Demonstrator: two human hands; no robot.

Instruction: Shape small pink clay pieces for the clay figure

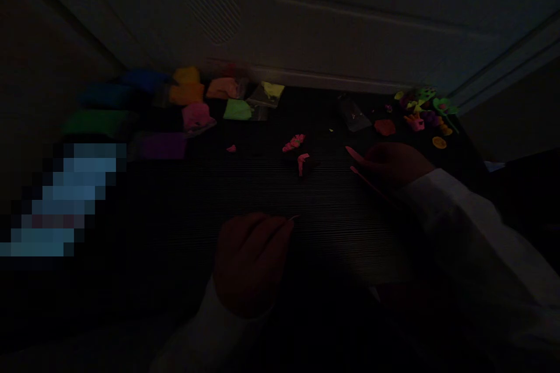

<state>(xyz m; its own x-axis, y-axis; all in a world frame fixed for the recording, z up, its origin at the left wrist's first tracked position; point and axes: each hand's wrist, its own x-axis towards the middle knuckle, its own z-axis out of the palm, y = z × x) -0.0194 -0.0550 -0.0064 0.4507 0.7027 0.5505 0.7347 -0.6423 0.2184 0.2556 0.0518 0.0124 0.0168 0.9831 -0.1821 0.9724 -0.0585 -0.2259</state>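
Note:
The picture is very dark. My left hand (252, 262) rests low over the dark table, fingers curled together. From its fingertips a thin pale sliver (295, 217) sticks out, too small to name. My right hand (396, 164) is closed around a pink modelling tool (356, 155) whose flat tip points left. A second pink tool (365, 179) lies on the table just below that hand. Between the hands, further back, are a bumpy pink clay piece (294, 143) and a small bent pink piece (301, 164). A little pink lump (231, 148) lies to their left.
Soft clay packs, among them green (98, 122), purple (164, 145), pink (198, 116) and orange (186, 93), line the back left. At the back right stand small colourful clay figures (420, 111), a red clay disc (385, 127) and a clear bag (353, 115). A pale panel (350, 41) rises behind.

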